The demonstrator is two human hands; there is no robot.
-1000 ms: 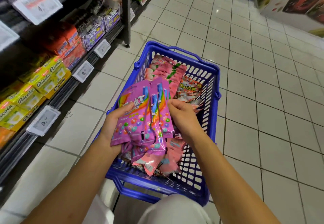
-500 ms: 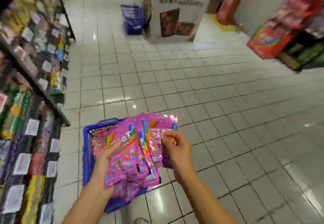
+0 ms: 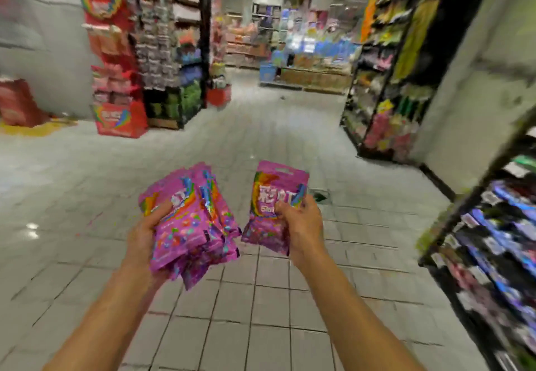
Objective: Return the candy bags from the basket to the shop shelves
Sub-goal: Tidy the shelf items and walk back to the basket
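Note:
My left hand (image 3: 145, 232) grips a stack of several purple candy bags (image 3: 191, 222) with rainbow print, fanned upward in front of me. A single purple candy bag (image 3: 275, 193) of the same kind stands upright in my right hand (image 3: 301, 222), whose fingers curl over its front. The two lots are held apart at about waist height over the tiled floor. The blue basket is out of view.
A shelf unit (image 3: 493, 240) with dark and blue packets runs along the right edge. A red candy display stand (image 3: 116, 80) and hanging-goods racks (image 3: 162, 51) stand at the far left; another shelf (image 3: 388, 80) at the far right. Tiled aisle (image 3: 261, 126) leads ahead.
The view swung away from the basket toward the aisle. My right hand pulled one bag out of the stack and moved it to the right, apart from the rest.

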